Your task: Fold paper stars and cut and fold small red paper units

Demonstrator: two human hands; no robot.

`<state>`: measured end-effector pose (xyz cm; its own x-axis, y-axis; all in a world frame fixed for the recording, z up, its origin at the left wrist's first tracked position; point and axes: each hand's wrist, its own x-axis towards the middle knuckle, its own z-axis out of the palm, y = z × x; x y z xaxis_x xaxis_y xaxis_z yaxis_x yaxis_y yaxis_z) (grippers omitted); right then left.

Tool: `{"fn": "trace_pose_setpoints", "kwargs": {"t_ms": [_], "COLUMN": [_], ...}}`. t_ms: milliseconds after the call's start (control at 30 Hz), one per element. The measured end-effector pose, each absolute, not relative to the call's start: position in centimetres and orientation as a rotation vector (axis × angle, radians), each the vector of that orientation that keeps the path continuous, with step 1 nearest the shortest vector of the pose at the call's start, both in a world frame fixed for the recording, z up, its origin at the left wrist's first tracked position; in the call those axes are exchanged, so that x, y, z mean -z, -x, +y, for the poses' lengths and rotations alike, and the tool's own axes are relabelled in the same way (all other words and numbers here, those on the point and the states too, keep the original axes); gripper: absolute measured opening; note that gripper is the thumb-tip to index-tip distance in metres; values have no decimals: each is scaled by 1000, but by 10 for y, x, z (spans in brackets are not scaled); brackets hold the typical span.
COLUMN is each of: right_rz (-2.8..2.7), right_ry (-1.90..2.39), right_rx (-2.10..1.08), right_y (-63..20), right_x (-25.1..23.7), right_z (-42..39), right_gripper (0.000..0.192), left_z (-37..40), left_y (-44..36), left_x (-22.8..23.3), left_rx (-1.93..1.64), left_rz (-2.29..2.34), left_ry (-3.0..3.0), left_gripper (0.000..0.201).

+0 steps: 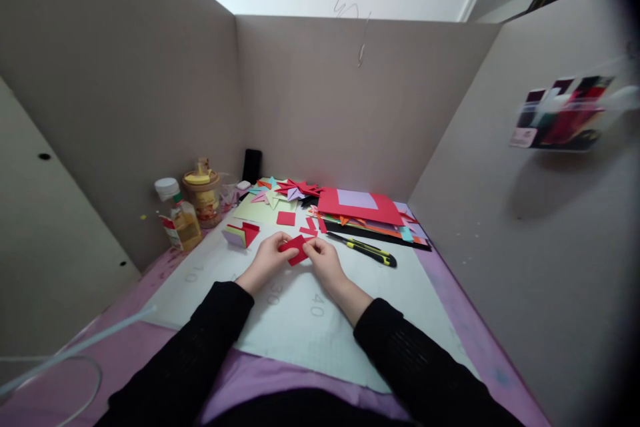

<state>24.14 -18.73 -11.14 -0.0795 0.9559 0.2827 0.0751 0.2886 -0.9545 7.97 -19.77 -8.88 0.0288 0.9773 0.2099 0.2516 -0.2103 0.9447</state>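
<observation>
Between my two hands is a small red piece of paper (299,250), raised a little over the white mat. My left hand (271,255) pinches its left side with the thumb on top. The fingers of my right hand (324,257) grip its right edge. Just beyond my hands lie a red paper square (286,218) and several narrow red paper strips (309,231). Left of my left hand stands a folded paper piece (242,235) in red, pale green and lilac. A utility knife (367,251) with a black and yellow handle rests right of my right hand.
Folded paper stars (273,197) and a stack of coloured paper (360,205) lie at the back. On the left stand a bottle (185,223), a tub (204,199) and a black phone (252,165). Grey panels (360,100) enclose the desk on three sides.
</observation>
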Motion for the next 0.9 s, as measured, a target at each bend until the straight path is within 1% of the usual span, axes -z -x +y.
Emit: {"fn": "trace_pose_setpoints", "kwargs": {"t_ms": [167,467,567,633,767,900], "right_rz": [-1445,-1424,-1396,-1397,-1401,-1368], "right_ry": [1026,1056,1051,1044,1060,1073], "right_rx": [-1021,-1007,-995,-988,-958,-949], "right_y": [-241,-243,-245,-246,-246,-249], "right_x": [109,112,113,113,113,114], "right_z": [-189,-188,-185,-185,-186,-182], "right_gripper": [21,22,24,24,23,22], "left_z": [-195,-192,-196,-199,-202,-199], "left_y": [-76,-74,-79,-82,-85,-78], "left_x": [88,89,88,87,87,93], "left_rx": [-1390,-1491,-1399,-1298,-1159,-1115], "left_rz": [1284,1200,1219,1249,1314,1303], "left_ry": [-1283,-1083,-1163,-1266,-1385,-1388], "left_gripper": [30,32,42,45,34,31]}}
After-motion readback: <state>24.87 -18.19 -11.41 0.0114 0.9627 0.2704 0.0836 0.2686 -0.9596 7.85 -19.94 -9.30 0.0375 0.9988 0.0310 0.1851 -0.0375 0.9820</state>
